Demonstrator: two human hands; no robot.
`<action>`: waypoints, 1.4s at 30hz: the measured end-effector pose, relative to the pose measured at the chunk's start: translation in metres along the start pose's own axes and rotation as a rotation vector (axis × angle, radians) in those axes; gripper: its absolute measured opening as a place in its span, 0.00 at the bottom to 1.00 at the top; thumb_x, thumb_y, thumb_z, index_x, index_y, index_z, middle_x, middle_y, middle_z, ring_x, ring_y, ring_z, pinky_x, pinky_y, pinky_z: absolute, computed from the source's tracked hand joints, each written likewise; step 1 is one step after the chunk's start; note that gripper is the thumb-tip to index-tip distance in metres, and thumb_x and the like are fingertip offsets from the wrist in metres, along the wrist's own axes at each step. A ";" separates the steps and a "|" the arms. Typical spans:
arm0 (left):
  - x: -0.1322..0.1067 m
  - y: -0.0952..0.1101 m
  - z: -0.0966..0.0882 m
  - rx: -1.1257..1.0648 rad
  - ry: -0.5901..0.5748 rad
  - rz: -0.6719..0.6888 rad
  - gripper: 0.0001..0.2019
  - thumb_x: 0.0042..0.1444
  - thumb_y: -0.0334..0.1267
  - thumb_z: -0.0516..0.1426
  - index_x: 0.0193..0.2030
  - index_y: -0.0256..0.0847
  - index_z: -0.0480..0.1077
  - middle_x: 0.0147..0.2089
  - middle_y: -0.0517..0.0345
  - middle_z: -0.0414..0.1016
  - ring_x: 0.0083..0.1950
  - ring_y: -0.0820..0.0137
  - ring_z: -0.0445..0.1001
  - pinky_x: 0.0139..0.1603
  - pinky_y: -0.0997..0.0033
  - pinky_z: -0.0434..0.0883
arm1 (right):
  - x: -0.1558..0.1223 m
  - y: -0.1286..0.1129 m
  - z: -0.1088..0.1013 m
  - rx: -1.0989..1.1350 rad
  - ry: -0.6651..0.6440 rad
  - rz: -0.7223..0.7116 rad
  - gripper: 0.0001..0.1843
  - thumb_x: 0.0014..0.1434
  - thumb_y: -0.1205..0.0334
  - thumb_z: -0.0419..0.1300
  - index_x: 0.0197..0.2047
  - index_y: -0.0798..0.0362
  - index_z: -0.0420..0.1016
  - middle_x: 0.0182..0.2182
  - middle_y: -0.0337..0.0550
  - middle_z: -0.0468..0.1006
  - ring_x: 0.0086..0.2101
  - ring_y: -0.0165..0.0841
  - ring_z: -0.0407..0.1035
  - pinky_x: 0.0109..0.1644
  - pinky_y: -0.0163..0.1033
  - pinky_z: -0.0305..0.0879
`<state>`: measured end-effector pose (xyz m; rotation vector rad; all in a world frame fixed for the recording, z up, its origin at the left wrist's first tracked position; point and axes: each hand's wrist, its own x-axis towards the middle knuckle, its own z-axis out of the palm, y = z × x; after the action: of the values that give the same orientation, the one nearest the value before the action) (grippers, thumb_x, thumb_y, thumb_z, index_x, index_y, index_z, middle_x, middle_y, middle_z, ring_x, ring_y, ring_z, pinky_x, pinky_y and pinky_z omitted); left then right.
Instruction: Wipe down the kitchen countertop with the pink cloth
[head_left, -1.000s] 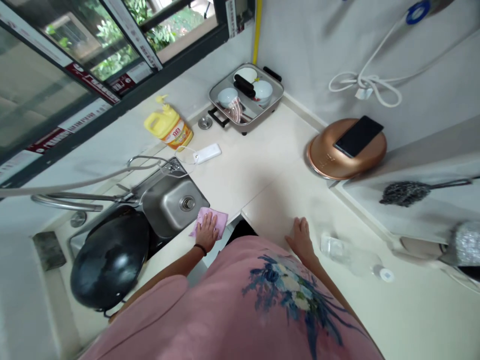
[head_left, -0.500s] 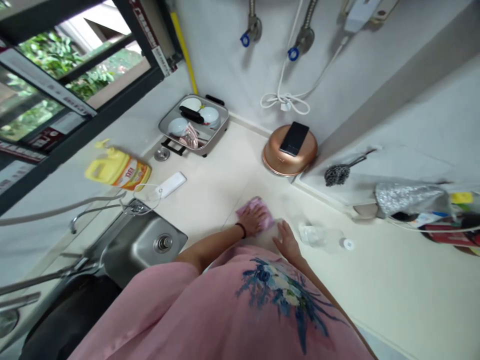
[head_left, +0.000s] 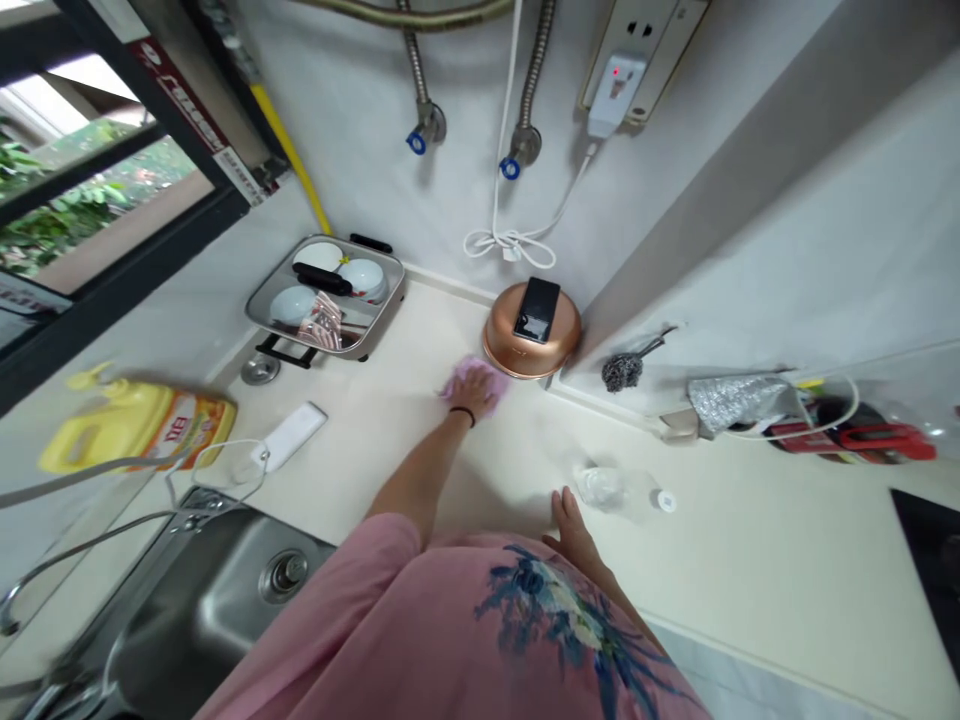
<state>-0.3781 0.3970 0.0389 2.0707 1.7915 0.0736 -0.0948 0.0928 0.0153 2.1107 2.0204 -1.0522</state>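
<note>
My left hand [head_left: 473, 392], with a black band on the wrist, lies spread and flat on a pink cloth [head_left: 495, 381], pressing it to the countertop. Just beyond the cloth is a round copper-coloured basin or pot [head_left: 501, 335], apparently bottom up, with a black phone [head_left: 537, 308] on top. Nearer my body, my right hand [head_left: 574, 530] rests on the counter edge with fingers stretched out, holding nothing. A clear plastic bottle [head_left: 602, 488] lies on its side close to its fingertips, its white cap [head_left: 664, 500] pointing right.
At the back left stands a rectangular pan [head_left: 375, 335] holding bowls. A yellow detergent jug [head_left: 142, 425] and a white power bank-like block [head_left: 295, 436] are near the steel sink [head_left: 217, 610]. A wire scrubber [head_left: 624, 372] hangs on the right wall. A black hob-like panel [head_left: 934, 560] is far right.
My left hand has pushed the pink cloth forward, up to the copper-coloured vessel, and the arm is straighter. My right hand stays near the counter edge. The view has shifted.
</note>
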 end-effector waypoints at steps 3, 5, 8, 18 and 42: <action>0.016 -0.054 -0.032 -0.002 0.047 -0.230 0.27 0.69 0.49 0.61 0.71 0.44 0.67 0.74 0.44 0.64 0.72 0.52 0.65 0.71 0.39 0.65 | -0.001 0.000 0.000 0.017 -0.021 0.008 0.56 0.58 0.62 0.62 0.82 0.53 0.36 0.80 0.54 0.27 0.77 0.46 0.29 0.79 0.53 0.47; 0.016 -0.081 -0.044 0.017 0.056 -0.280 0.25 0.69 0.47 0.62 0.68 0.40 0.68 0.69 0.45 0.69 0.65 0.56 0.73 0.64 0.43 0.73 | -0.001 0.000 0.002 0.017 -0.026 0.017 0.57 0.57 0.63 0.63 0.82 0.55 0.37 0.80 0.56 0.26 0.77 0.47 0.29 0.79 0.53 0.45; 0.014 -0.095 -0.047 0.044 0.057 -0.342 0.28 0.71 0.48 0.58 0.74 0.41 0.63 0.75 0.40 0.62 0.72 0.51 0.66 0.69 0.39 0.68 | -0.001 -0.001 0.007 0.009 -0.014 0.039 0.58 0.55 0.64 0.63 0.82 0.55 0.37 0.80 0.56 0.27 0.78 0.48 0.30 0.79 0.55 0.44; -0.040 0.077 0.058 -0.032 -0.140 0.381 0.36 0.69 0.54 0.57 0.80 0.49 0.55 0.84 0.47 0.42 0.82 0.43 0.42 0.78 0.31 0.47 | 0.000 -0.009 0.009 0.018 0.046 0.062 0.58 0.52 0.64 0.65 0.81 0.53 0.43 0.80 0.56 0.33 0.77 0.51 0.35 0.79 0.59 0.46; -0.117 -0.125 -0.018 0.171 0.058 -0.541 0.35 0.74 0.52 0.39 0.83 0.42 0.43 0.85 0.44 0.37 0.84 0.51 0.35 0.78 0.35 0.49 | -0.002 -0.013 0.001 0.083 0.086 0.014 0.48 0.59 0.60 0.63 0.79 0.57 0.52 0.80 0.59 0.42 0.77 0.48 0.38 0.79 0.55 0.47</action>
<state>-0.5215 0.3015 0.0400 1.6259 2.4005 -0.1789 -0.1063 0.0924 0.0210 2.2456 2.0292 -1.0797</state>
